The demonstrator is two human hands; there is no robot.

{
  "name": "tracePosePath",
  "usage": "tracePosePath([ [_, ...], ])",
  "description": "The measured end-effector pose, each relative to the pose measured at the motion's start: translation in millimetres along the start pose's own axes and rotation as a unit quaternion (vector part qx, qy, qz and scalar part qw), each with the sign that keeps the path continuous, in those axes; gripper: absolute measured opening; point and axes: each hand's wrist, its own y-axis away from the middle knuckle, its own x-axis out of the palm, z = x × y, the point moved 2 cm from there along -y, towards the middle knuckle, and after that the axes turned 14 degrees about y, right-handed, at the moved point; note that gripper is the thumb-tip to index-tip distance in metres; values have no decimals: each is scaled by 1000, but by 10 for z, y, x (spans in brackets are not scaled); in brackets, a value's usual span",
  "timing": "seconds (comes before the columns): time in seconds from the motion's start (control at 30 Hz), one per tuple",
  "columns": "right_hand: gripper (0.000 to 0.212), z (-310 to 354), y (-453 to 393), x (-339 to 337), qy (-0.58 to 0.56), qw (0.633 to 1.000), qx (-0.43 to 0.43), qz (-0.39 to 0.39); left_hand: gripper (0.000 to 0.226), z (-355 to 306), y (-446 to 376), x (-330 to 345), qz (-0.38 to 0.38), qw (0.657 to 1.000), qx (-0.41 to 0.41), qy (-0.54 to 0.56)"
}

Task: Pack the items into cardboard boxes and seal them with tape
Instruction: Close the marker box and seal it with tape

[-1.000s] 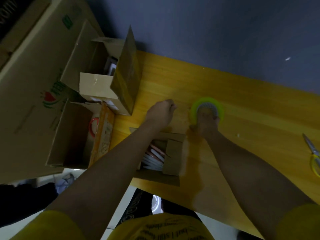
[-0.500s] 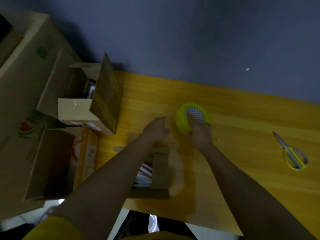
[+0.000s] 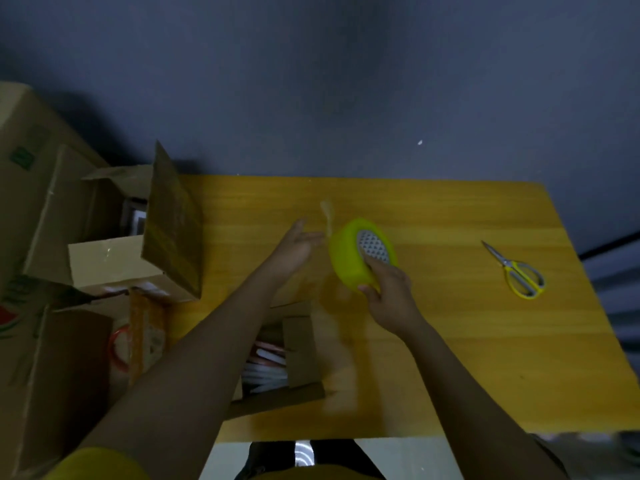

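While the right hand (image 3: pixel 389 292) grips the tape roll (image 3: pixel 349 258), the left hand's (image 3: pixel 294 245) fingers (image 3: pixel 313 236) lie straight beside its loose end.

The tape roll (image 3: pixel 349 261) is now lifted off the surface (image 3: pixel 467 327) and tipped on edge in the right hand (image 3: pixel 389 296), where a second ago it lay flat. The left hand (image 3: pixel 294 247) has opened from a fist, drawing a loose tape strip (image 3: pixel 327 216) upward from the roll.
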Motion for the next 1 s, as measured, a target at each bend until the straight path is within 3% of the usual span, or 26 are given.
tracePosePath([
  [0.23,57,56,336,13,14,1000,-9,25,59,-18,103,92,-4,997,-4,76],
  [0.47,51,136,602,2,-72,995,68,-8,11,42,261,-17,-18,994,59,89],
  [0.6,31,209,668,-32,-188,974,127,8,23,66,342,-38,-47,992,110,40],
  [0.7,17,246,678,-9,-179,967,181,18,19,75,428,-9,-42,989,140,35],
  [0.83,33,313,634,13,-121,964,235,-41,23,60,540,8,-50,985,157,52],
  [1.0,56,364,603,-39,-38,949,297,-103,19,56,667,-62,-16,979,200,-22],
])
